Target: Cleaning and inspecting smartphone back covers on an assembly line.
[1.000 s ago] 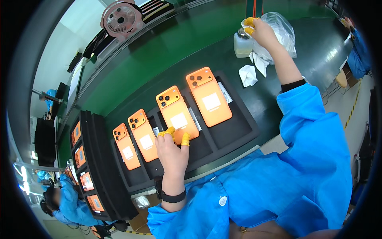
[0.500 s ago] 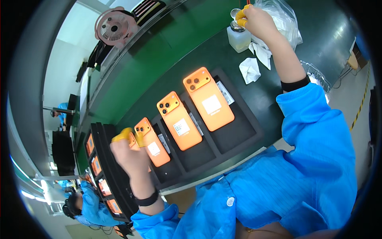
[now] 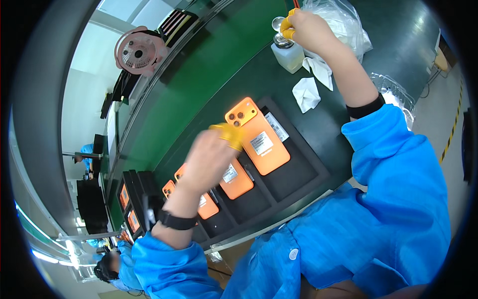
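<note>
My left hand point(image 3: 209, 154), yellow cots on its fingers, hovers smeared by motion over the black tray, its fingertips beside the rightmost orange phone point(image 3: 265, 149). Whether it holds anything does not show. Below it lies a second orange phone point(image 3: 238, 185), partly covered; further phones point(image 3: 208, 209) are half hidden by my wrist. White labels are stuck on the phone backs. My right hand point(image 3: 311, 31), also in yellow cots, is closed in a pinch at the upper edge, round a thin red-handled tool point(image 3: 296, 4) mostly cut off. A dispenser bottle point(image 3: 289, 59) with its round lid raised stands just below.
Compartments divide the black foam tray point(image 3: 304, 172). White wipes point(image 3: 306, 94) and a clear plastic bag point(image 3: 343, 25) lie on the green table point(image 3: 393, 30). Stacked trays point(image 3: 142, 182) with phones stand left. A pink fan point(image 3: 138, 52) is beyond; a co-worker point(image 3: 112, 266) sits lower left.
My left hand has swung right and up from the leftmost phones to the rightmost one. My right hand stays near the bottle, still pinching the red tool. The whole view has shifted slightly.
</note>
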The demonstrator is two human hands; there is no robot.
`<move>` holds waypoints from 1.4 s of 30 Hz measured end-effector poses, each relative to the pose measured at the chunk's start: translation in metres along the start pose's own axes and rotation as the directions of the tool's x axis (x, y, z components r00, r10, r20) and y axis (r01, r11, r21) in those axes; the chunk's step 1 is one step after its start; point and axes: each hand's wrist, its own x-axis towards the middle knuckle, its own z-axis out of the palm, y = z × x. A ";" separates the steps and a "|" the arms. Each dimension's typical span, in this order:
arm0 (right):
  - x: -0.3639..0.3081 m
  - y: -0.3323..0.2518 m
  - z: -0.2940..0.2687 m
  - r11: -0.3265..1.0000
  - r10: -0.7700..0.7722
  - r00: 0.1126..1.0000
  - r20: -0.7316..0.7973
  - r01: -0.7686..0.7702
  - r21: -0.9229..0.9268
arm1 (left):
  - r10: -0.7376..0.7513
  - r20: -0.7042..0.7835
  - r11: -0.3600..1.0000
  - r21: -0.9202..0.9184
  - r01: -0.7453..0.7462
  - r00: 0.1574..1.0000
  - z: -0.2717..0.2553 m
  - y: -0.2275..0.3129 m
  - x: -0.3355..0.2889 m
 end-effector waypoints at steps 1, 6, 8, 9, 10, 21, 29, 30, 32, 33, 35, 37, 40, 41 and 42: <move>0.001 0.001 0.000 1.000 0.007 1.000 -0.001 -0.007 -0.005 | 0.125 0.097 0.992 0.004 -0.126 0.987 0.001 0.012 0.013; -0.002 0.002 0.000 1.000 0.015 1.000 -0.009 -0.015 -0.021 | 0.397 0.233 0.894 0.123 -0.431 0.888 0.005 0.029 0.040; 0.002 0.005 0.002 1.000 0.004 0.999 -0.038 -0.004 -0.012 | 0.384 0.240 0.895 0.138 -0.423 0.892 -0.001 0.027 0.045; 0.001 0.005 0.004 1.000 -0.014 0.998 -0.062 0.014 0.002 | 0.364 0.250 0.901 0.150 -0.407 0.897 -0.002 0.026 0.046; -0.005 0.006 0.004 0.971 0.025 0.981 -0.195 0.022 0.239 | 0.398 0.257 0.880 0.166 -0.446 0.881 -0.002 0.024 0.049; -0.003 0.008 0.022 0.970 -0.071 0.985 -0.160 0.106 0.219 | 0.372 0.146 0.925 0.030 -0.379 0.917 0.008 0.005 0.075; -0.003 0.012 0.023 0.952 -0.073 0.981 -0.178 0.122 0.280 | 0.341 0.205 0.936 0.015 -0.351 0.917 0.004 0.016 0.067; -0.001 0.010 0.022 0.957 -0.064 0.984 -0.168 0.108 0.268 | 0.338 0.225 0.935 0.034 -0.354 0.914 0.000 0.019 0.068; -0.001 0.011 0.021 0.962 -0.058 0.986 -0.156 0.096 0.254 | 0.397 0.213 0.905 0.072 -0.420 0.893 -0.003 0.029 0.077; -0.001 0.011 0.021 0.966 -0.053 0.988 -0.142 0.087 0.245 | 0.453 0.207 0.870 0.113 -0.481 0.867 -0.003 0.031 0.080; 0.000 0.010 0.022 0.968 -0.052 0.990 -0.129 0.082 0.237 | 0.451 0.145 0.877 0.108 -0.467 0.881 -0.001 0.025 0.082; -0.002 0.006 0.017 0.971 -0.027 0.995 -0.099 0.050 0.234 | 0.460 0.083 0.878 0.101 -0.467 0.884 -0.003 0.019 0.077; 0.001 0.010 0.021 0.967 -0.045 0.992 -0.114 0.073 0.246 | 0.332 0.092 0.943 -0.011 -0.332 0.939 -0.004 0.015 0.064; 0.000 0.013 0.021 0.970 -0.037 0.993 -0.111 0.063 0.237 | 0.343 0.085 0.939 -0.015 -0.343 0.936 -0.004 0.018 0.063; 0.000 0.012 0.022 0.970 -0.033 0.993 -0.109 0.058 0.235 | 0.348 0.125 0.937 -0.001 -0.350 0.929 -0.013 0.021 0.062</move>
